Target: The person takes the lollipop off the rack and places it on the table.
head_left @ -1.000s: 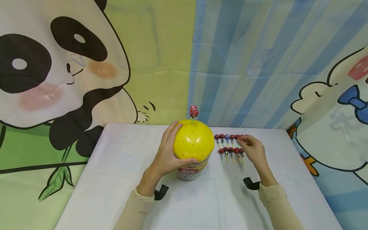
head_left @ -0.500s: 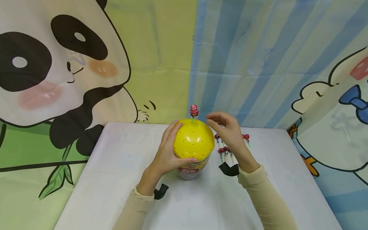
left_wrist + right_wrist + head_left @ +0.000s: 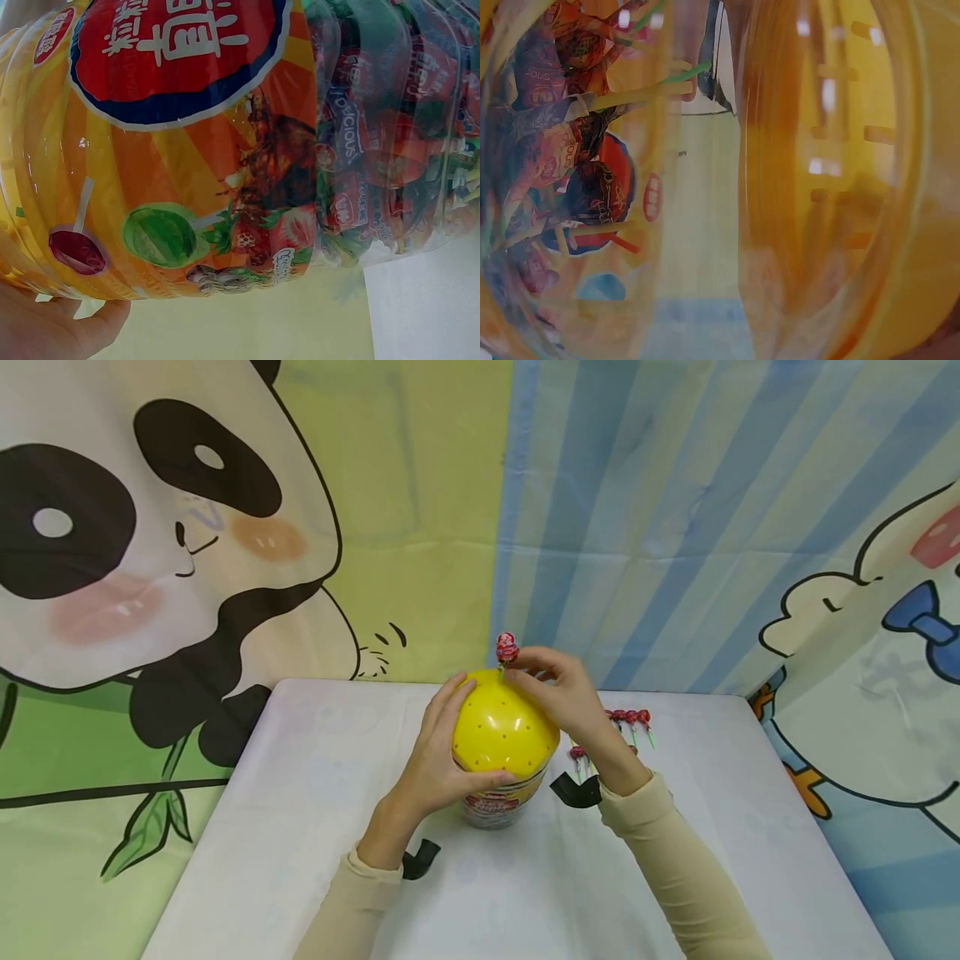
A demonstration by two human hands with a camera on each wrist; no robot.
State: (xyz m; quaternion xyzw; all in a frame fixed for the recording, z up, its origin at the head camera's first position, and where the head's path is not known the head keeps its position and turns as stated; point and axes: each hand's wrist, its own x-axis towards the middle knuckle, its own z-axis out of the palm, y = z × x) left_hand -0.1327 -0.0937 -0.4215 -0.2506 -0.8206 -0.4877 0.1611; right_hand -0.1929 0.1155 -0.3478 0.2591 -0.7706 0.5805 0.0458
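A clear plastic jar (image 3: 498, 806) with a domed yellow lid (image 3: 504, 735) full of small holes stands on the table. My left hand (image 3: 435, 768) grips the lid's side, thumb along its front rim. One red-wrapped lollipop (image 3: 507, 645) stands upright in a hole at the lid's far side. My right hand (image 3: 562, 693) reaches over the lid, thumb and forefinger pinching that lollipop just below its head. The left wrist view shows the jar's orange label (image 3: 161, 180) and wrapped lollipops (image 3: 382, 142) inside. Through the jar wall, the right wrist view shows more sweets (image 3: 570, 150).
Several loose lollipops (image 3: 644, 717) lie in two rows on the white table (image 3: 750, 827), right of the jar, partly hidden by my right forearm. Behind the table's far edge hangs a printed cloth (image 3: 420, 527) with a panda.
My right hand has moved left from the lollipop rows, over to the lollipop standing in the lid. My left hand and the jar have stayed in place.
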